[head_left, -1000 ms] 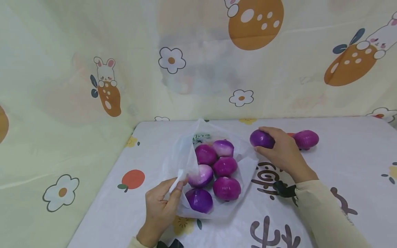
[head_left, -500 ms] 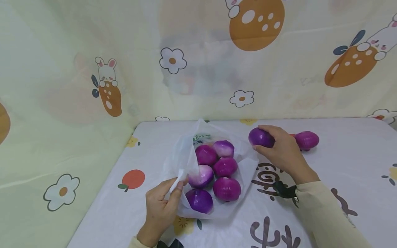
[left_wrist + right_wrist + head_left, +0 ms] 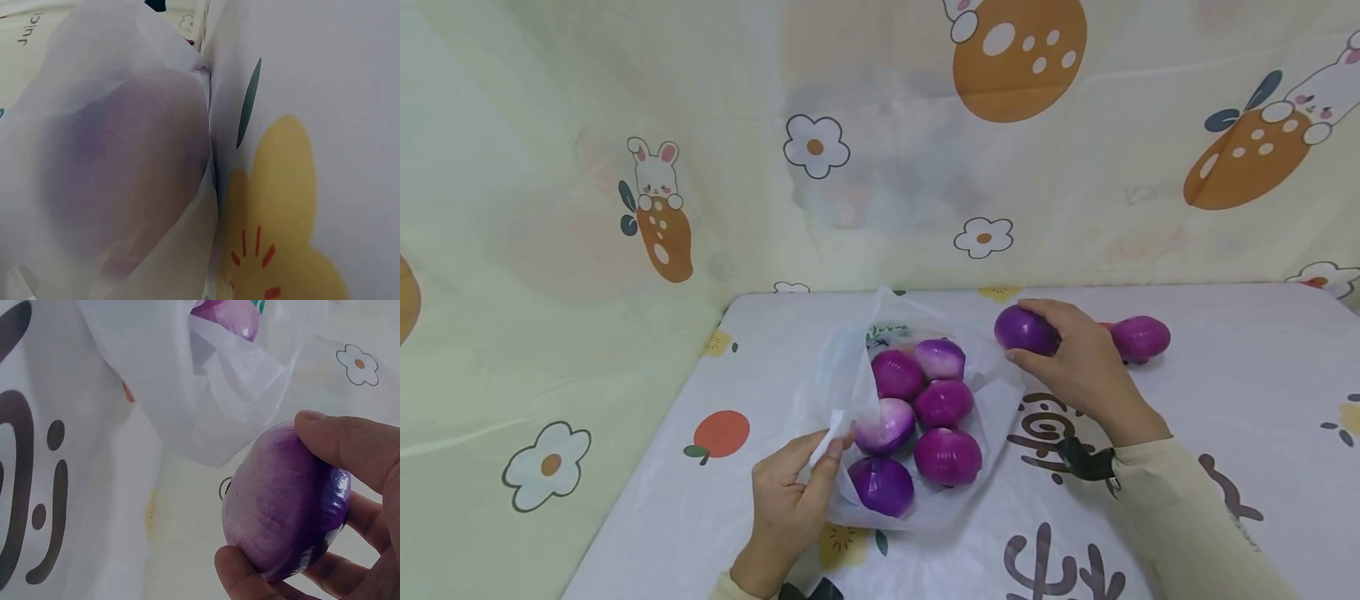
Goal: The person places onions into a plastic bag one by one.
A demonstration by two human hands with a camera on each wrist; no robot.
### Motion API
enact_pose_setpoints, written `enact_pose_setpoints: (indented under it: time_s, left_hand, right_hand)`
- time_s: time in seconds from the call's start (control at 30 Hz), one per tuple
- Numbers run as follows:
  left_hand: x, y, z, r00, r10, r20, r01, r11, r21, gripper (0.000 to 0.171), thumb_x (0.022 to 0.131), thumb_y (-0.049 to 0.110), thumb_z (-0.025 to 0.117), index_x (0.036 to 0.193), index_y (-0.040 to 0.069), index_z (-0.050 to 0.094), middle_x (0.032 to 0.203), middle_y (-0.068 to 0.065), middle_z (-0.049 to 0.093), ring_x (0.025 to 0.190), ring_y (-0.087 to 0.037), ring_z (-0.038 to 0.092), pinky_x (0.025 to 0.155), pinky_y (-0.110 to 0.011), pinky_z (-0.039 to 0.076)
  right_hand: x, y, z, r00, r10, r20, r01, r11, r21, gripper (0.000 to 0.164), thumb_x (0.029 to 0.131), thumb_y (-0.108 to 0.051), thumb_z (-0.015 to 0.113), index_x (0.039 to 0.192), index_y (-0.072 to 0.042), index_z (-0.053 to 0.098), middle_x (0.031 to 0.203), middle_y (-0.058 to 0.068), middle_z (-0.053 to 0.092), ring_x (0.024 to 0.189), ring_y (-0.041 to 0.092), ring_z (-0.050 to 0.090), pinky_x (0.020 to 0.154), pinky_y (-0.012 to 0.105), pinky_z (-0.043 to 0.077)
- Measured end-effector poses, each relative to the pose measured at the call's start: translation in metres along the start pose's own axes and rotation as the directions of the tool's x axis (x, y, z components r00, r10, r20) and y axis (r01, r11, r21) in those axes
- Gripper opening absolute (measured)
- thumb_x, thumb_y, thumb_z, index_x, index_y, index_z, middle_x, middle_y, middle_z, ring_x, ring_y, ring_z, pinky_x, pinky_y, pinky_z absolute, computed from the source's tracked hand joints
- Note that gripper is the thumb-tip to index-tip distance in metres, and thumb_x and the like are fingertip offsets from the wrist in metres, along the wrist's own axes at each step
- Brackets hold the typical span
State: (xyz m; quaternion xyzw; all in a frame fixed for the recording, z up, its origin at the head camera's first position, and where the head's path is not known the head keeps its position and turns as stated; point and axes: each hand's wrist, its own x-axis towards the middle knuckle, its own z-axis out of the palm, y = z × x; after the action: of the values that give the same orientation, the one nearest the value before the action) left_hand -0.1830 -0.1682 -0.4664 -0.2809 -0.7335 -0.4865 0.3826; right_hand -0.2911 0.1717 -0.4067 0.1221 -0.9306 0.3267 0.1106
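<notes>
A translucent white plastic bag [image 3: 838, 367] lies with its mouth spread, several purple onions [image 3: 947, 457] inside it. My left hand [image 3: 793, 492] pinches the bag's near left edge between thumb and fingers. In the left wrist view, an onion shows blurred through the bag's film [image 3: 125, 169]. To the right of the bag, my right hand [image 3: 1086, 367] grips a purple onion [image 3: 1024, 330] by its sides. That same onion [image 3: 284, 503] fills much of the right wrist view, thumb on top and fingers below, with the bag [image 3: 212, 387] close behind.
Another purple onion [image 3: 1141, 338] lies on the table to the right, behind my right hand. The white tablecloth [image 3: 1225, 392] has printed fruit, flowers and brown lettering. A patterned curtain [image 3: 880, 200] hangs along the table's back and left sides.
My right hand has shifted slightly left and up with the onion, a little nearer the bag. The left hand and the bag have stayed in place.
</notes>
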Motion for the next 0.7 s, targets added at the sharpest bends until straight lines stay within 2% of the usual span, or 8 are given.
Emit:
enact_pose_setpoints:
  time_s: [0.7]
  left_hand:
    - [0.001, 0.002, -0.001, 1.0, 0.007, 0.001, -0.007, 1.0, 0.029, 0.024, 0.087, -0.016, 0.068, 0.105, -0.004, 0.077, 0.095, -0.016, 0.08, 0.096, -0.015, 0.077, 0.088, -0.022, 0.059]
  right_hand:
    - [-0.003, -0.012, -0.001, 0.995, -0.095, -0.037, 0.096, 0.995, 0.016, 0.07, 0.088, -0.019, 0.085, 0.149, -0.007, 0.053, 0.153, 0.023, 0.051, 0.135, 0.048, 0.05, 0.103, 0.069, 0.047]
